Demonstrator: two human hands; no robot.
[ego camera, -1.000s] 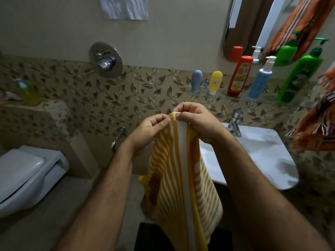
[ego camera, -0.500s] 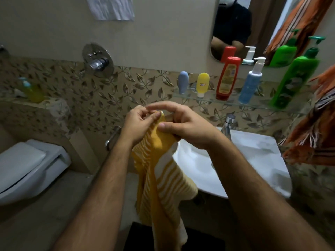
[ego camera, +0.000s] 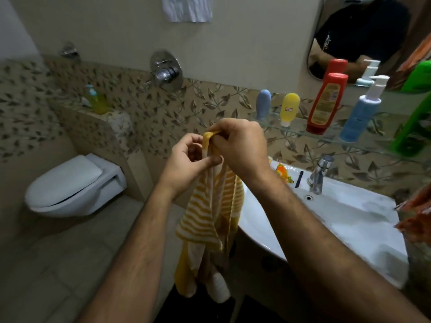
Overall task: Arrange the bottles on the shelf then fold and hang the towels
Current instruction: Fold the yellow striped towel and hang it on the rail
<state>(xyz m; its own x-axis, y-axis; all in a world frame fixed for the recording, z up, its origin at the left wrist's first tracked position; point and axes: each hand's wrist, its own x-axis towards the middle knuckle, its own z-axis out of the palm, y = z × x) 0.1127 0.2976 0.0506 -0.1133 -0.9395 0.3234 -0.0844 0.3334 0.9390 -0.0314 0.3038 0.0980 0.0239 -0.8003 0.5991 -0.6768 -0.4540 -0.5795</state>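
Head view: two hands, left hand [ego camera: 186, 159] and right hand [ego camera: 240, 148], pinch one striped towel [ego camera: 210, 206].

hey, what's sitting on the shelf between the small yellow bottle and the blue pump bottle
In the head view, one thing: the red bottle, standing on the glass shelf between the yellow bottle and the blue pump bottle.

- 2 forearms are showing bare from elbow to wrist, with fine dark hair and no sleeves.
- The left hand [ego camera: 186, 157] and right hand [ego camera: 240, 145] are wearing no gloves, rings or watch.
- The mirror's reflection is showing a dark short-sleeved shirt.
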